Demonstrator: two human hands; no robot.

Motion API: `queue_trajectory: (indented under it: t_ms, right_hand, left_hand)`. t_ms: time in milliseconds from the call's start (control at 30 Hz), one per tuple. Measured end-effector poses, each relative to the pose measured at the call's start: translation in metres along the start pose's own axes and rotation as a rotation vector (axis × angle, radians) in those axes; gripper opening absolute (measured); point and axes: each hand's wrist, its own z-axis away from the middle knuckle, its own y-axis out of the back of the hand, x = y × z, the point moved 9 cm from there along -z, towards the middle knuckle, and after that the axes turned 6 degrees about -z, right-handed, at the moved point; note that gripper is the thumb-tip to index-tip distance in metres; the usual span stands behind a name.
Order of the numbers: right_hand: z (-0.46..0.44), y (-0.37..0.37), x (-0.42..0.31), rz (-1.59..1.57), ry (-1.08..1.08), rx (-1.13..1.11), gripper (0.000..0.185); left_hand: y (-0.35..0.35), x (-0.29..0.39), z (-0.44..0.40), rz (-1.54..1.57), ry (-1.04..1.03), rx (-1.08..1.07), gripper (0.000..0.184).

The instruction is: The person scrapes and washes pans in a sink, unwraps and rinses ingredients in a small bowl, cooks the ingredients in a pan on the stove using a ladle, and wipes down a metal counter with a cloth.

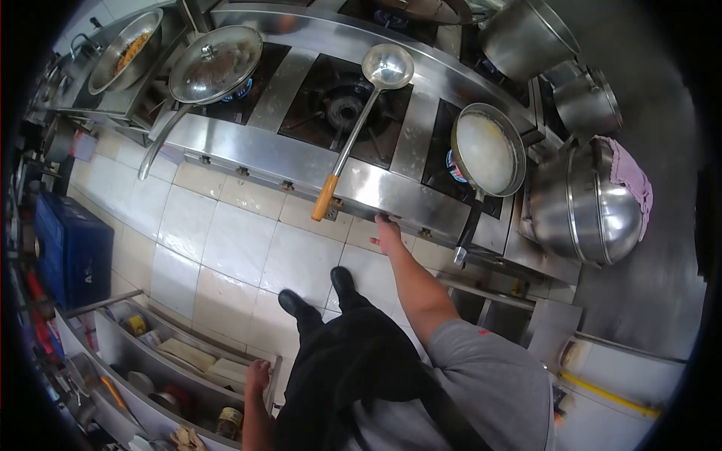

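Note:
My right hand reaches to the front panel of the gas stove. Its fingers are closed at a row of small knobs, around one that they cover, with the thumb a little apart. Just left of it, a ladle with a wooden handle lies across the unlit middle burner. On the right burner, over a blue flame, stands a frying pan with whitish contents. Low on the left, my left hand hangs curled beside the end of a drawer; what its fingers hold, if anything, is hidden.
A lidded pan sits over a flame on the left burner. Behind it stands a bowl of orange-brown food. Large steel pots, a big steel vessel and a pink cloth are on the right. A blue box stands left.

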Motion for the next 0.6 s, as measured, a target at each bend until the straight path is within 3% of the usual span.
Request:
queue_trajectory:
  t_ms: [67, 167, 200, 300, 367, 400, 467, 500, 567, 600]
  right_hand:
    - [0.010, 0.003, 0.008, 0.093, 0.009, -0.089, 0.050]
    - [0.035, 0.029, 0.033, 0.244, 0.046, -0.266, 0.039]
    - [0.054, 0.049, 0.031, 0.172, 0.040, -0.269, 0.034]
    - [0.071, 0.129, 0.014, -0.328, 0.037, -0.206, 0.024]
    - [0.120, 0.152, -0.055, -0.844, 0.150, -0.488, 0.019]
    - [0.157, 0.151, -0.087, -0.857, 0.170, -0.450, 0.016]
    - [0.242, 0.143, -0.158, -0.879, 0.211, -0.373, 0.012]
    - [0.217, 0.144, -0.157, -0.792, 0.249, -0.352, 0.012]
    - [0.173, 0.147, -0.152, -0.508, 0.338, -0.277, 0.012]
    - [0.165, 0.146, -0.147, -0.527, 0.346, -0.266, 0.012]
  left_hand:
    - [0.002, 0.006, 0.009, 0.034, 0.029, -0.017, 0.036]
    - [0.017, 0.037, 0.015, -0.091, -0.094, 0.054, 0.035]
    - [0.019, 0.059, 0.019, -0.126, -0.249, 0.036, 0.034]
    - [0.030, 0.103, 0.016, -0.054, -0.283, 0.014, 0.031]
    - [0.029, 0.120, 0.001, -0.212, -0.313, -0.048, 0.027]
    - [0.030, 0.128, -0.007, -0.270, -0.327, -0.067, 0.026]
    - [0.020, 0.169, -0.015, -0.919, -0.715, -0.059, 0.021]
    - [0.023, 0.184, -0.020, -0.989, -0.764, -0.054, 0.021]
    - [0.041, 0.203, -0.054, -0.483, -0.439, -0.094, 0.020]
    - [0.045, 0.214, -0.062, -0.305, -0.302, -0.097, 0.020]
